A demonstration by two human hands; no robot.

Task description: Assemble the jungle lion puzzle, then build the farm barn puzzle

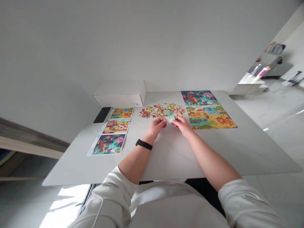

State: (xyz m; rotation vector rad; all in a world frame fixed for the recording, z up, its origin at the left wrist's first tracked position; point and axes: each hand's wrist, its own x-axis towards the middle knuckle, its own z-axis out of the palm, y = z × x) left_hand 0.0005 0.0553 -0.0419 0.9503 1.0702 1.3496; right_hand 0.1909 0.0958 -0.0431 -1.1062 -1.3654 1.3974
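Observation:
My left hand point(157, 125) and my right hand point(180, 124) meet near the middle of the table. Between their fingertips is a pale green puzzle piece point(170, 118), pinched from both sides. A few reddish bits show below the fingers; whether they are joined to the green piece I cannot tell. Just beyond the hands lies a loose heap of puzzle pieces point(163, 109) in red, yellow and green. To the right of my right hand are two assembled puzzles: a dark blue one point(200, 98) behind and a yellow animal one point(211, 117) in front.
Three printed picture sheets point(116, 126) lie in a column on the left, with a black phone point(102, 115) beside the far one. A white box point(120, 95) stands against the wall behind them. The white table point(178, 158) has its near edge at my body.

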